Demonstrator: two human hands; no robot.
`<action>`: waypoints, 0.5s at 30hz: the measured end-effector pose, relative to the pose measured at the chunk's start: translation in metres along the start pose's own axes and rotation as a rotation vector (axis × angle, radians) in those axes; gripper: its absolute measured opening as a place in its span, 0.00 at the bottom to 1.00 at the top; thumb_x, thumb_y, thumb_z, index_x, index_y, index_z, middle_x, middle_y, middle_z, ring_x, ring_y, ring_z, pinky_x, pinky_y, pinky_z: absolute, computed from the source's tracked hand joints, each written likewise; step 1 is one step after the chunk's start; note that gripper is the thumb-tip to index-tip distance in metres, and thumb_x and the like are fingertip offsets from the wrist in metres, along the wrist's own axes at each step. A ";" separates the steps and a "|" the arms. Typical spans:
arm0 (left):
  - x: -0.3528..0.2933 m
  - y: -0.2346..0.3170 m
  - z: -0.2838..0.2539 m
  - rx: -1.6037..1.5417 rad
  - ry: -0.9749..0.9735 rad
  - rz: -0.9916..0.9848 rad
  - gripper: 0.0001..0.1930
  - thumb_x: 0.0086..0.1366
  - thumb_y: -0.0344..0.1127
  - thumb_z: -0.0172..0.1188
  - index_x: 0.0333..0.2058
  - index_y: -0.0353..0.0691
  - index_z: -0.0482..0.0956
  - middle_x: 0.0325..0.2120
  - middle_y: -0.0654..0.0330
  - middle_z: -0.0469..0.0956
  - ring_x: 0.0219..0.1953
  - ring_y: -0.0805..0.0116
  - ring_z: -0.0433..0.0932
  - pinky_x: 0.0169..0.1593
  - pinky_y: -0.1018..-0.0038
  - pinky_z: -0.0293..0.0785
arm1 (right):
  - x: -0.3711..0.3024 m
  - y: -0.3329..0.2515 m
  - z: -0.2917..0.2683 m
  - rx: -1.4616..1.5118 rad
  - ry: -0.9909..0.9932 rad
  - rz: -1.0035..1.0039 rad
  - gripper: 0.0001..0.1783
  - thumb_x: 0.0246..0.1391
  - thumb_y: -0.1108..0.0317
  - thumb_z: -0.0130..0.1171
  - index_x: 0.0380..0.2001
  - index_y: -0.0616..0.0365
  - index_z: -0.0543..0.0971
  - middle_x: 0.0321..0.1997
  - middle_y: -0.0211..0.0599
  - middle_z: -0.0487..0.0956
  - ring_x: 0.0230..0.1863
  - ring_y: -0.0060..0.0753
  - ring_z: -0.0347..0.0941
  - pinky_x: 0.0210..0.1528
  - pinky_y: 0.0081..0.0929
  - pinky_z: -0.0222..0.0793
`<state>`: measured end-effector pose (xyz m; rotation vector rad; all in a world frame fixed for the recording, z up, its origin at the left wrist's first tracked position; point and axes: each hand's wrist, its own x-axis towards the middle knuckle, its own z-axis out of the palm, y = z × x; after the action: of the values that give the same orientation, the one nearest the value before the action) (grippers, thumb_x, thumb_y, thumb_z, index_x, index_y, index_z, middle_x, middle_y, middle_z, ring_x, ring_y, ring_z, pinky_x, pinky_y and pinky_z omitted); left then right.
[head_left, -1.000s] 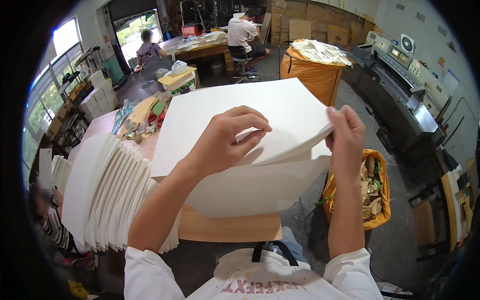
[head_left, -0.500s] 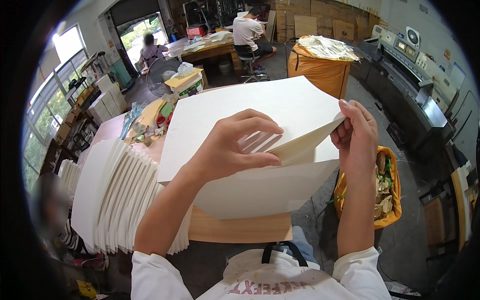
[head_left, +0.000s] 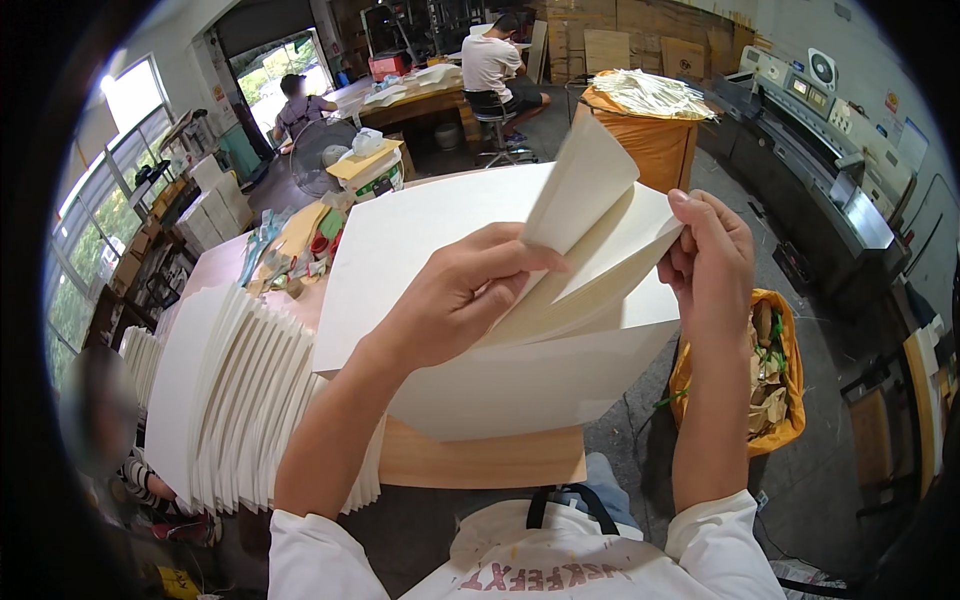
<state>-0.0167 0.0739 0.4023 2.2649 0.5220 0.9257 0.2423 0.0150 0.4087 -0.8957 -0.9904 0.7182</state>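
A stack of large white paper sheets (head_left: 420, 220) lies on the table in front of me, with its near sheets hanging over the edge. My left hand (head_left: 455, 295) is closed, pinching the edge of a top sheet (head_left: 585, 185) that curls upward and back. At the right corner my right hand (head_left: 712, 245) grips several sheets (head_left: 610, 285) between thumb and fingers, holding them raised off the stack. The gripped sheets fan apart slightly along their near edge. Left of my forearm stands a row of folded white sheets (head_left: 235, 400), leaning in overlapping layers.
A wooden board (head_left: 480, 460) juts out below the stack. An orange bag (head_left: 790, 430) with paper scraps stands on the floor at right; a bigger orange bag (head_left: 640, 140) is behind. A fan (head_left: 318, 155) and a white bucket (head_left: 372, 180) stand far left. Two people sit further back.
My left hand has closed from a spread pose and now peels a sheet up and leftward. The right hand stays at the corner with its grip.
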 end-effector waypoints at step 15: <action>0.002 -0.005 0.003 -0.018 0.013 0.085 0.28 0.60 0.27 0.80 0.60 0.44 0.86 0.54 0.57 0.85 0.59 0.62 0.82 0.66 0.61 0.78 | 0.002 0.007 -0.003 0.146 -0.026 -0.029 0.26 0.71 0.55 0.66 0.19 0.47 0.71 0.17 0.23 0.72 0.14 0.13 0.66 0.16 0.14 0.58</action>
<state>-0.0144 0.0774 0.3983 2.2809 0.4240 0.9836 0.2449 0.0193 0.4022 -0.7450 -0.9590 0.7686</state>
